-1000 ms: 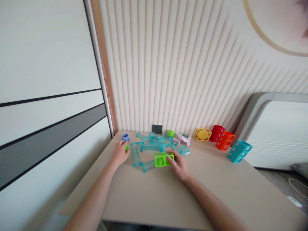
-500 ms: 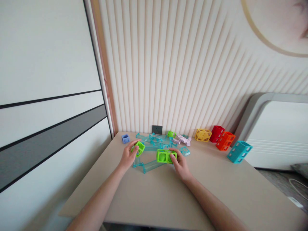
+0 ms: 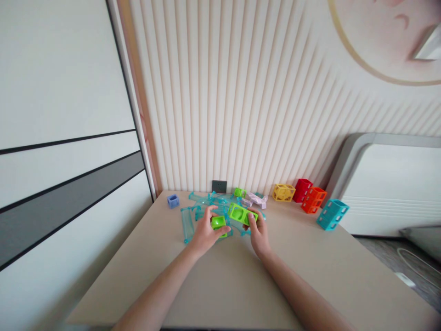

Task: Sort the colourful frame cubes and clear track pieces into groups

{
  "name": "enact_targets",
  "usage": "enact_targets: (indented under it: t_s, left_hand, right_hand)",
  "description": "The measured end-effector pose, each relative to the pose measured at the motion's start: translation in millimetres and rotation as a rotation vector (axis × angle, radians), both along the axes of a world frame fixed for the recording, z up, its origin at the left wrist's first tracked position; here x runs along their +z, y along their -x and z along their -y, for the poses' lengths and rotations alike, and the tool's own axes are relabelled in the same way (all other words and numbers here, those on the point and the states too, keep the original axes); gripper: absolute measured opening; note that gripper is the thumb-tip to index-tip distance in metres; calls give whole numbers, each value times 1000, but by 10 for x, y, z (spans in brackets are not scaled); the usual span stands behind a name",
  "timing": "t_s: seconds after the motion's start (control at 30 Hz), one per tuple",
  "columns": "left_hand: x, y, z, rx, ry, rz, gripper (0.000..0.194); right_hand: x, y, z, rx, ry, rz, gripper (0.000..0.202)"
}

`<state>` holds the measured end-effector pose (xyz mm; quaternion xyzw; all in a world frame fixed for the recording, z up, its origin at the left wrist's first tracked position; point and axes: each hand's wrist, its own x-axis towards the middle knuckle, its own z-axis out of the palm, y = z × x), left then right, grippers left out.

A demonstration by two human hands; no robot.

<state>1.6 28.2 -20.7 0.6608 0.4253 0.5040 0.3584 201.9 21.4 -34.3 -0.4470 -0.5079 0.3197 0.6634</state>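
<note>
My left hand (image 3: 204, 234) holds a small green cube block (image 3: 218, 224) just above the beige table (image 3: 220, 285). My right hand (image 3: 259, 233) grips a longer green double block (image 3: 241, 214), tilted, close beside the small one. The two green pieces are nearly touching between my hands. Behind them lie several clear teal track pieces (image 3: 188, 220) in a loose heap.
Along the ribbed wall stand a small blue cube (image 3: 172, 200), a green cube (image 3: 240, 192), pale lilac pieces (image 3: 254, 199), a yellow cube (image 3: 284, 192), red (image 3: 302, 189) and orange blocks (image 3: 313, 199), and a teal block (image 3: 332, 214). A dark wall socket (image 3: 219, 186) sits behind the heap.
My left hand carried the small green cube rightward to the double block, which my right hand lifted and tilted. The view shifted slightly to the right.
</note>
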Motion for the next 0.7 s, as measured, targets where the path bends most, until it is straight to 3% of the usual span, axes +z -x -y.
enact_targets:
  t_s: [0.13, 0.27, 0.47, 0.7]
  left_hand:
    - [-20, -36, 69, 3, -5, -79, 90]
    - [-40, -28, 73, -8, -8, -96, 93]
    - [-130, -32, 94, -92, -5, -131, 106]
    - [-85, -61, 131, -190, 52, 12, 110]
  right_hand:
    - [-49, 16, 20, 1, -71, 104, 38]
    - [-112, 24, 29, -20, -152, 212, 32]
    - [-144, 13, 29, -9, -158, 249, 30]
    - [-139, 46, 77, 66, -134, 282, 31]
